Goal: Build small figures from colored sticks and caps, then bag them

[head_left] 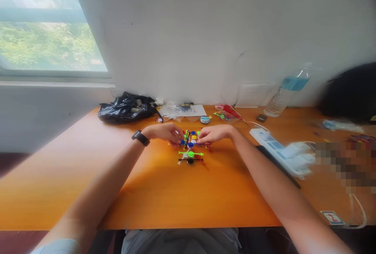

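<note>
My left hand (169,131), with a dark watch (141,138) on its wrist, pinches one end of a blue plastic arrow spinner (190,144). At the spinner's other end, my right hand (212,133) has its fingers closed in a pinch. Nearer to me lie a green arrow spinner (191,154) and a black arrow spinner (190,161), one in front of the other, with white and red pieces beside them. Between and behind my hands are a yellow disc (194,137) and several other small coloured pieces, partly hidden by my fingers.
A black plastic bag (126,107) sits at the back left of the wooden table (188,199). Clear wrapping and a white paper (197,109) lie at the back, near a small round tin (205,120). To the right are a water bottle (277,99) and a white power strip (272,144).
</note>
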Demonstrator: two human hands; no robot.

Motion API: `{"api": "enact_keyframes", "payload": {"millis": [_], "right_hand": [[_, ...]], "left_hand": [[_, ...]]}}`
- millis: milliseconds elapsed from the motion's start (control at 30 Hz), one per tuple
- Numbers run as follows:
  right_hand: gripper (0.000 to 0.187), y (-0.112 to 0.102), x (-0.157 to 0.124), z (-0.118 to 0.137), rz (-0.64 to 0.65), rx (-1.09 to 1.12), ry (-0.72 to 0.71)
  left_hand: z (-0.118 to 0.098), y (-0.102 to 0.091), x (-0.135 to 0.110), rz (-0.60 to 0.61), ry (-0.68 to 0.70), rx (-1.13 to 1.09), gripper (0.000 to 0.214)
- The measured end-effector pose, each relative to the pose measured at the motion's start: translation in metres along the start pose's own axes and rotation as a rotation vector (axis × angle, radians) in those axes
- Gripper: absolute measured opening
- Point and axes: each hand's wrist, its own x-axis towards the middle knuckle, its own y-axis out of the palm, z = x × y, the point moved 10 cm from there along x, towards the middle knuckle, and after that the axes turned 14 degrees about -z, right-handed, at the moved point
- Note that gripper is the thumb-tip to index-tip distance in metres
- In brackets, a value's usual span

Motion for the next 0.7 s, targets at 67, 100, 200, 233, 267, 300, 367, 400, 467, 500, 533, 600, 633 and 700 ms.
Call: {"api": "enact_keyframes", "payload": {"millis": [67,100,200,233,267,300,367,400,467,500,533,600,633,700], "right_hand": [[0.064,0.0007,-0.0008,0.0013,0.008,-0.015,-0.002],[0.064,0.0013,-0.0011,0.0022,0.015,-0.024,-0.007],[0.064,0.0037,-0.0012,0.0035,0.040,-0.037,-0.024],[0.064,0.0042,-0.0009,0.0030,0.044,-0.039,-0.024],[0.064,0.0043,-0.0004,0.0024,0.044,-0.040,-0.022],[0.064,0.0043,0.0001,0.0018,0.042,-0.042,-0.021],[0.065,0.0044,0.0009,0.0015,0.039,-0.049,-0.029],[0.065,0.0046,0.0010,0.0018,0.040,-0.051,-0.035],[0.066,0.0053,0.0010,0.0022,0.045,-0.056,-0.043],[0.066,0.0056,0.0008,0.0021,0.048,-0.060,-0.042],[0.065,0.0059,0.0005,0.0019,0.051,-0.063,-0.040],[0.065,0.0063,-0.0002,0.0017,0.057,-0.068,-0.038],[0.064,0.0065,-0.0006,0.0019,0.061,-0.068,-0.039],[0.063,0.0069,-0.0013,0.0026,0.068,-0.065,-0.041]], "left_hand": [[-0.0004,0.0002,-0.0002,0.006,0.005,-0.003,0.027],[-0.0007,0.0006,-0.0003,0.012,0.012,-0.007,0.027],[0.0003,0.0016,0.0001,0.030,0.021,-0.018,0.029],[0.0013,0.0018,0.0004,0.035,0.020,-0.020,0.030],[0.0022,0.0021,0.0007,0.040,0.020,-0.022,0.030],[0.0028,0.0025,0.0010,0.045,0.022,-0.025,0.031],[0.0033,0.0031,0.0014,0.055,0.027,-0.032,0.031],[0.0033,0.0031,0.0015,0.056,0.029,-0.035,0.031],[0.0028,0.0026,0.0015,0.050,0.028,-0.033,0.031],[0.0024,0.0024,0.0014,0.046,0.028,-0.027,0.031],[0.0017,0.0023,0.0012,0.043,0.028,-0.021,0.030],[0.0002,0.0025,0.0006,0.039,0.031,-0.007,0.030],[-0.0004,0.0026,0.0003,0.037,0.031,-0.003,0.030],[-0.0011,0.0031,-0.0001,0.037,0.031,-0.003,0.030]]}}
